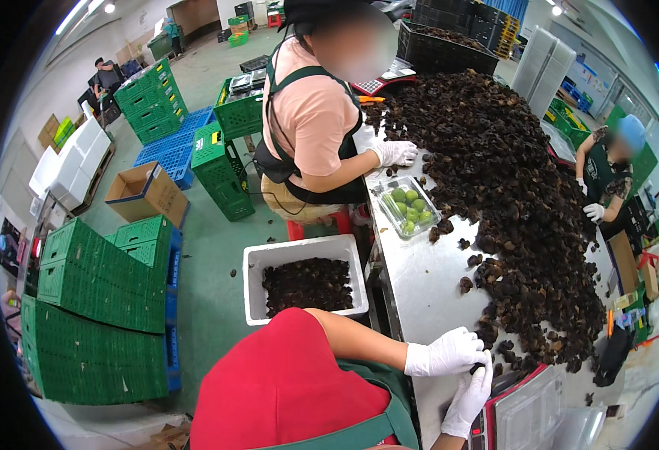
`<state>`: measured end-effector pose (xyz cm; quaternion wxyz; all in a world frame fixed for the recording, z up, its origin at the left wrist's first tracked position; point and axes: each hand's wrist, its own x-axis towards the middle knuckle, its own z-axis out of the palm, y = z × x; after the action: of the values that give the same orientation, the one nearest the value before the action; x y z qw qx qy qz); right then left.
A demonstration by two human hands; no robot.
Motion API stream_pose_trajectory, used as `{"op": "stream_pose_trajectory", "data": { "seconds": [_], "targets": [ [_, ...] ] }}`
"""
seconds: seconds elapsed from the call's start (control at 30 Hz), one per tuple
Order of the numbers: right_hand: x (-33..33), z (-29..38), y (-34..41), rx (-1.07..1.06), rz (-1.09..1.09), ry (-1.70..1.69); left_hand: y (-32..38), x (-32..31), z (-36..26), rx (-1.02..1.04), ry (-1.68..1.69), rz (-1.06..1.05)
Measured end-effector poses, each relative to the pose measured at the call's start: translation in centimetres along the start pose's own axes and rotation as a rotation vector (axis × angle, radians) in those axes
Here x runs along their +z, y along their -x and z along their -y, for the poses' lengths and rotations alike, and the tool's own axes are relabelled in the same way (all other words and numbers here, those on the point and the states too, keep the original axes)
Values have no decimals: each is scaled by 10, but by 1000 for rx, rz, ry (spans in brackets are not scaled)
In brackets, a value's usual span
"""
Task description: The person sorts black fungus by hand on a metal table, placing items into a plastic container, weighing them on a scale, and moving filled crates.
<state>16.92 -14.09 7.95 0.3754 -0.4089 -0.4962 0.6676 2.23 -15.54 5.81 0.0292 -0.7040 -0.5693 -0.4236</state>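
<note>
My left hand [454,351], in a white glove, reaches across the near end of the metal table. My right hand [470,396], gloved the same way, comes up from the bottom edge and meets it. Between their fingertips is a small dark piece [477,368], like wood ear fungus, partly covered by the fingers. Just beyond both hands lies a large heap of such dark brown pieces [532,225]. Close by my right hand is a red-framed scale [478,430], with a clear plastic tray [526,410] beside it.
A clear punnet of green fruit [411,207] sits on the metal table [425,275]. A white foam box [250,287] holding dark pieces stands on the floor. One co-worker [321,118] sits alongside; another [605,169] works opposite. Green crates [98,275] are stacked at left.
</note>
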Motion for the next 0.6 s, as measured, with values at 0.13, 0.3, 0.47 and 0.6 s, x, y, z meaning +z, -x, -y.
{"op": "stream_pose_trajectory", "data": {
  "seconds": [0.13, 0.3, 0.47, 0.6],
  "targets": [
    [-5, 3, 4, -12, -83, -60, 1, -1, -9, -102, 203, 47],
    [-5, 7, 11, -154, -212, 148, 5, -7, -15, -541, 628, 147],
    [0, 0, 18, -344, -114, 492, 11, -8, -5, -863, 1042, 362],
    [6, 2, 25, -355, -81, 507, 14, -8, -6, -877, 1225, 334]
  ]
}}
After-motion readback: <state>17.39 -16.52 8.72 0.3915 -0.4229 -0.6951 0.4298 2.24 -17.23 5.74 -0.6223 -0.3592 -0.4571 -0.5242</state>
